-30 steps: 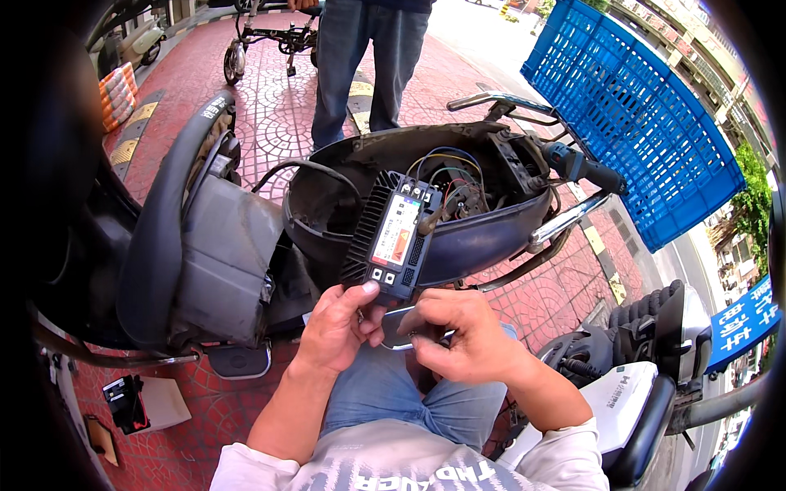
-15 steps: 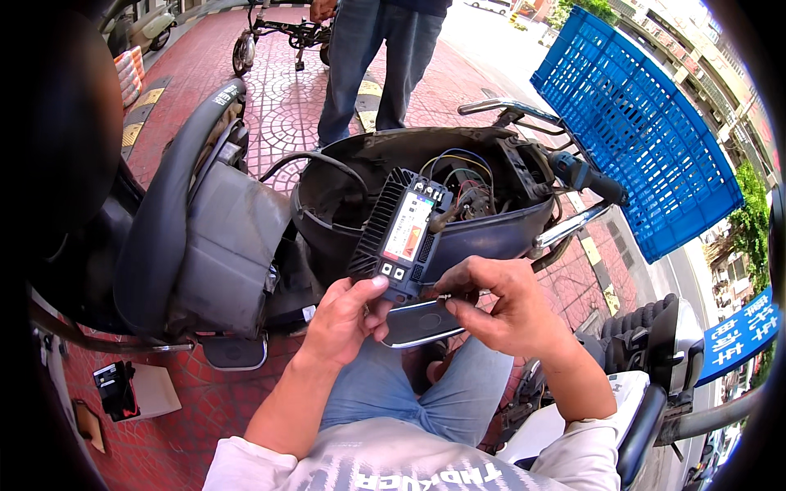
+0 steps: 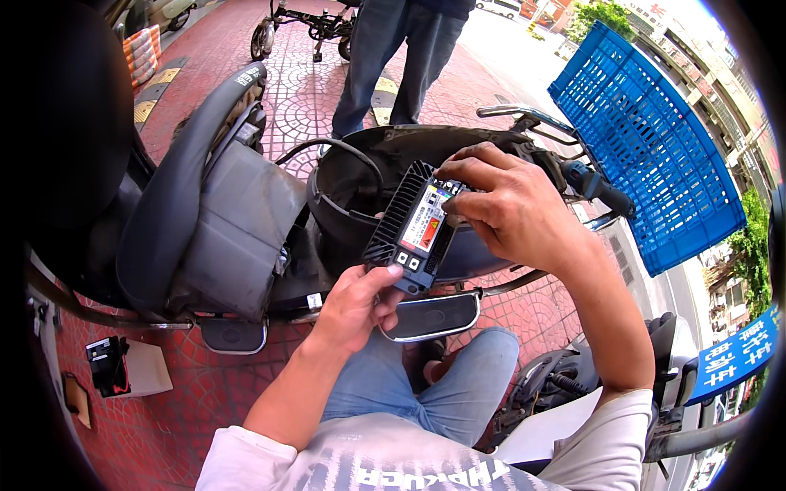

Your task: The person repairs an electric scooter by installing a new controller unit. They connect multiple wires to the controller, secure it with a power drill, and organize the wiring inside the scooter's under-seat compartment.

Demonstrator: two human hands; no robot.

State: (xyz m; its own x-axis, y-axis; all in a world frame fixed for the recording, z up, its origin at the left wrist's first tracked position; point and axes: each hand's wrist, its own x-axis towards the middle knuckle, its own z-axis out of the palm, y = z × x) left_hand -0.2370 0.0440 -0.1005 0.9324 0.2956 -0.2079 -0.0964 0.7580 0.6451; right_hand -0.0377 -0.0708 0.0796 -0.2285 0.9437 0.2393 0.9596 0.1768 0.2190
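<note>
A black finned motor controller (image 3: 427, 227) with a white label is tilted above the open scooter body (image 3: 336, 192). My left hand (image 3: 359, 309) grips its near end, with the thumb on top beside two square terminals. At the far end, my right hand (image 3: 524, 204) has its thumb and fingers drawn together over the row of metal terminals. What those fingertips hold, if anything, is hidden. Behind the right hand, most of the scooter's wiring is covered. The scooter's dark seat (image 3: 184, 184) is tipped up to the left.
A blue plastic crate (image 3: 655, 143) stands at the right, near a blue-and-black power tool (image 3: 598, 188). A footrest (image 3: 434, 316) lies below the controller. A person (image 3: 401, 57) stands beyond the scooter. Black parts (image 3: 108, 367) and cardboard (image 3: 150, 370) lie on the left paving.
My right hand has moved from beside the controller's near end up to its far terminals; a small metal piece seen in its pinch is now hidden. The left hand keeps its grip.
</note>
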